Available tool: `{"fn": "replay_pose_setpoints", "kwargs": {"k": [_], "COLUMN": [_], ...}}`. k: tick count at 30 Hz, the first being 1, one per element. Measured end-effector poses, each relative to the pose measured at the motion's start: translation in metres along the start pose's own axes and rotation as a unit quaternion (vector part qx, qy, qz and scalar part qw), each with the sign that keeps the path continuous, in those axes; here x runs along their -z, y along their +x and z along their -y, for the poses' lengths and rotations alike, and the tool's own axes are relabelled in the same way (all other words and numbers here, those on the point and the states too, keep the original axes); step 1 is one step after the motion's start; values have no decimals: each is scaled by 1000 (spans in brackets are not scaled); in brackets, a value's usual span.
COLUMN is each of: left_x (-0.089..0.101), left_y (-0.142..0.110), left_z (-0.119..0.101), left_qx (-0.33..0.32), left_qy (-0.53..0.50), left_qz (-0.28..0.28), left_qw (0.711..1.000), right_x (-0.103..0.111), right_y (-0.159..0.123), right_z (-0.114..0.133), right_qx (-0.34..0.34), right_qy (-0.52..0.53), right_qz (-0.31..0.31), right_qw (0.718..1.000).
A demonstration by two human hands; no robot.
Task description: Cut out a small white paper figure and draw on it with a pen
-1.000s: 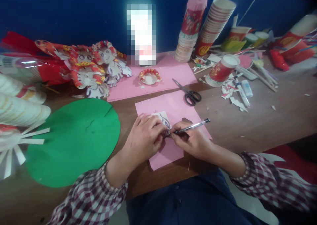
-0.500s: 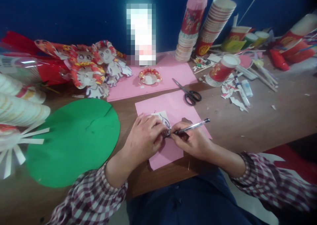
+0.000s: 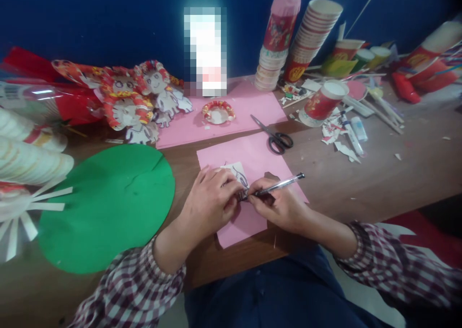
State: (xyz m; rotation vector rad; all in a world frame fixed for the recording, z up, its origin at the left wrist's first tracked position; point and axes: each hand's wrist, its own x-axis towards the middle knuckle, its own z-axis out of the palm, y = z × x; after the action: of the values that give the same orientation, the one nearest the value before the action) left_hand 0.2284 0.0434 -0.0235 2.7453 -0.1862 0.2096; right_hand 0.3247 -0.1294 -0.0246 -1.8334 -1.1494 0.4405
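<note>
Gripped in my right hand (image 3: 279, 205) is a pen (image 3: 283, 182) with a clear barrel and a black end, its tip low beside my left fingers. My left hand (image 3: 212, 198) has its fingers bent over a small piece of white paper (image 3: 236, 169) and holds it. Dark curved pen lines show on the part of the paper left uncovered; the rest lies hidden under that hand. Beneath both hands is a pink sheet (image 3: 252, 150). Black-handled scissors (image 3: 276, 140) rest across its far right edge.
To the left lies a green paper disc (image 3: 108, 208), near stacked paper cups (image 3: 32, 159). Cut-out paper figures (image 3: 137, 97) and a patterned ring (image 3: 218, 112) are farther back. At the right are cup stacks (image 3: 314, 34), a red cup (image 3: 323, 102), paper scraps (image 3: 334, 131) and a glue tube (image 3: 358, 127).
The view has shifted very slightly. Both hands, the pen and the white paper keep nearly the same positions.
</note>
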Motion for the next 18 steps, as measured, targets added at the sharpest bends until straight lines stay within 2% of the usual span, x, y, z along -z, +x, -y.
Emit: {"fn": "replay_pose_setpoints", "kwargs": {"k": [18], "left_x": [1], "left_y": [0], "left_z": [-1], "left_qx": [3], "left_qy": [0], "left_qz": [2], "left_qw": [1000], "right_x": [0], "right_y": [-1], "right_z": [-1], "right_qx": [3], "right_qy": [-5], "right_qz": [9], "right_qw": [1000]}}
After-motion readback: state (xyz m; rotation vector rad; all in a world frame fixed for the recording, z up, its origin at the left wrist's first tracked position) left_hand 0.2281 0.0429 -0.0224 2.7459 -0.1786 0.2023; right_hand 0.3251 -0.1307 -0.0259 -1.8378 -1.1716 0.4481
